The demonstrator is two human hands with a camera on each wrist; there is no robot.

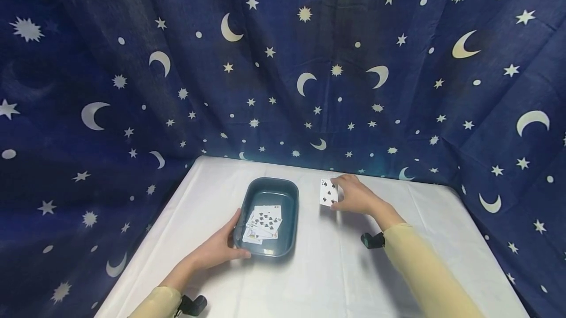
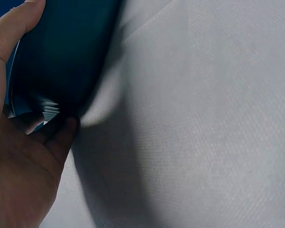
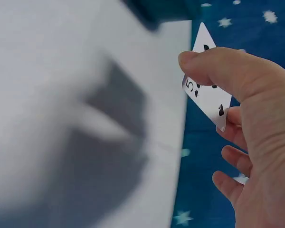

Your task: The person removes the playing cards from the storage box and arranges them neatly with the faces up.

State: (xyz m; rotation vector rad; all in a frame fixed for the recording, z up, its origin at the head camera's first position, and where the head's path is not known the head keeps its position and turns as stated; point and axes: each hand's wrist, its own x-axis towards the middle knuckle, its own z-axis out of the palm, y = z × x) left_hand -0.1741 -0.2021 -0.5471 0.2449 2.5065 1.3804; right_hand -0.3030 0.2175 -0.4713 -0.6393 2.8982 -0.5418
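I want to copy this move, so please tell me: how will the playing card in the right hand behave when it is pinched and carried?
The playing card looks thin and light: the right hand lifts it with a fingertip pinch. It stays flat in that grip, so it is probably springy rather than floppy. Its smooth face may slip.

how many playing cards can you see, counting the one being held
About 4. One card is pinched upright in the right hand, beyond the tray. Roughly three overlap face up in the pile inside the tray, which the left hand grips; more may hide underneath.
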